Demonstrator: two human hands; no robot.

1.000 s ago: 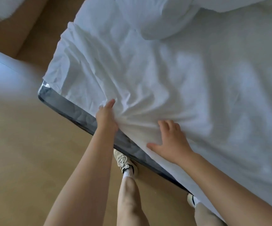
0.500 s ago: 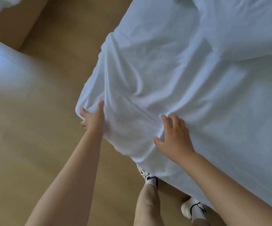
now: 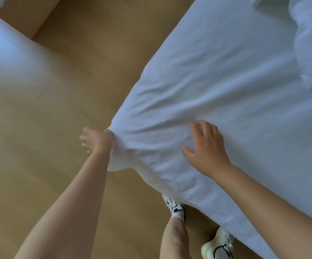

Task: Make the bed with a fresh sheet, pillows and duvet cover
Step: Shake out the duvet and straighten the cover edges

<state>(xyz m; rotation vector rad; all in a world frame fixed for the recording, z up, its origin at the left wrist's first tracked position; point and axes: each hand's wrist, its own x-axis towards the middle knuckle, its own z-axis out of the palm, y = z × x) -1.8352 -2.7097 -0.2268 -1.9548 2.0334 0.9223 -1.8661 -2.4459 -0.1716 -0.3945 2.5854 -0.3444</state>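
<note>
Seemingly mid-fitting, the left hand point(image 3: 97, 141) grips the sheet's point(image 3: 226, 81) bunched edge at the bed corner, right hand point(image 3: 205, 148) pressing flat, fingers spread; tucking under likely follows.

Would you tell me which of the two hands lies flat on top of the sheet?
The right hand, fingers spread on top of the sheet; the left hand instead pinches its bunched corner at the bed's edge.

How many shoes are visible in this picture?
2. One white sneaker with black trim stands on the tan floor by the white sheet; the second sneaker is at the bottom edge.
</note>
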